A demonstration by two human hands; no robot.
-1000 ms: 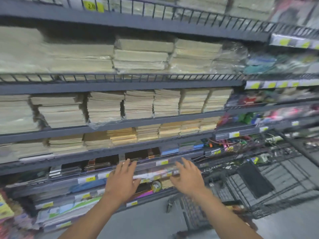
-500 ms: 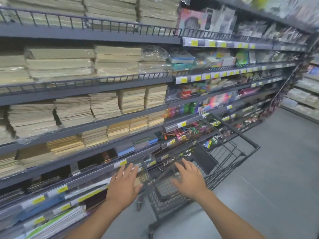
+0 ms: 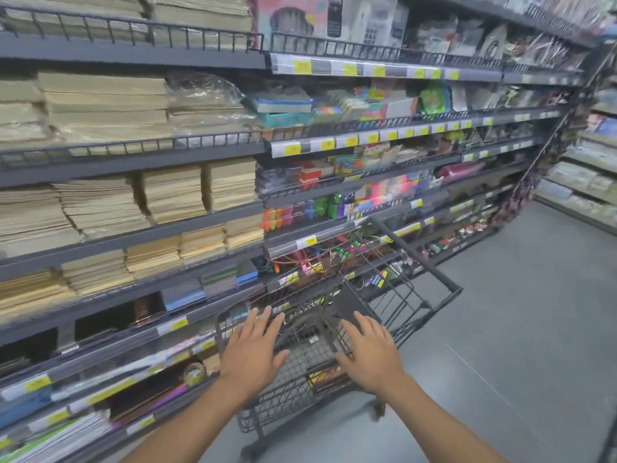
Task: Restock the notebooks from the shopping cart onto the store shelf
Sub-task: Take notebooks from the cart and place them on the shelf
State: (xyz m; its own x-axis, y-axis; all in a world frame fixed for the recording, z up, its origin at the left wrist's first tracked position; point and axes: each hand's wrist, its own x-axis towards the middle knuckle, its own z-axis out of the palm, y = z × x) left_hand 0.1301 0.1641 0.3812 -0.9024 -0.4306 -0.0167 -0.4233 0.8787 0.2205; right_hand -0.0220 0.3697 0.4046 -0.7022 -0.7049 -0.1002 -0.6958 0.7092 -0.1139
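Dark wire cart point(image 3: 420, 259) beside shelf point(image 3: 133, 163); tan notebook stacks point(image 3: 100, 208) shelved

cart point(image 3: 394, 295): black wire metal | notebooks point(image 3: 100, 208): matt paper

— Where's the camera?
— On the person's head, wide-angle, facing forward and down.
— How near?
— Close: left hand point(image 3: 250, 357) and right hand point(image 3: 372, 357) sit low in frame before the cart point(image 3: 293, 379), with the shelf point(image 3: 133, 237) along the left.

Smooth grey floor point(image 3: 521, 329) stretches to a second shelving rack point(image 3: 582, 182) at the far right.
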